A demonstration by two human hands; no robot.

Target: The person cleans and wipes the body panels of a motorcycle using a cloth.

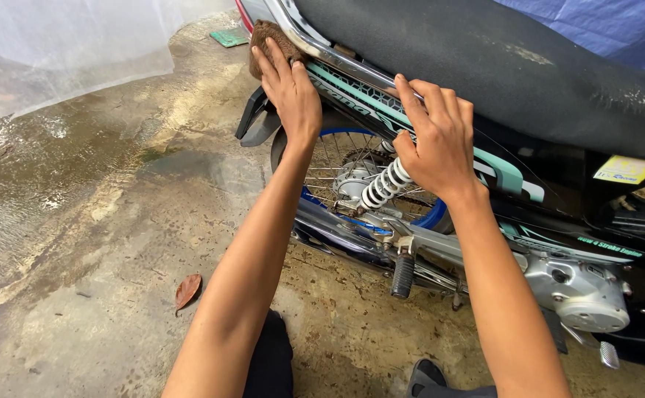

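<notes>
Left of the motorcycle point(528, 81), a dry brown leaf point(187, 290) lies on the wet concrete floor point(79, 221), well apart from the rear wheel point(352, 173). Your left hand point(289, 88) presses a brown rag point(269, 38) against the chrome grab rail point(337, 63) at the motorcycle's tail, fingers point(267, 63) stretched nearly flat over the cloth rather than curled around it. Your right hand point(436, 140) rests farther along the motorcycle's side panel, just below the black seat point(499, 59), fingers spread open and holding nothing, above the white shock spring point(385, 184).
</notes>
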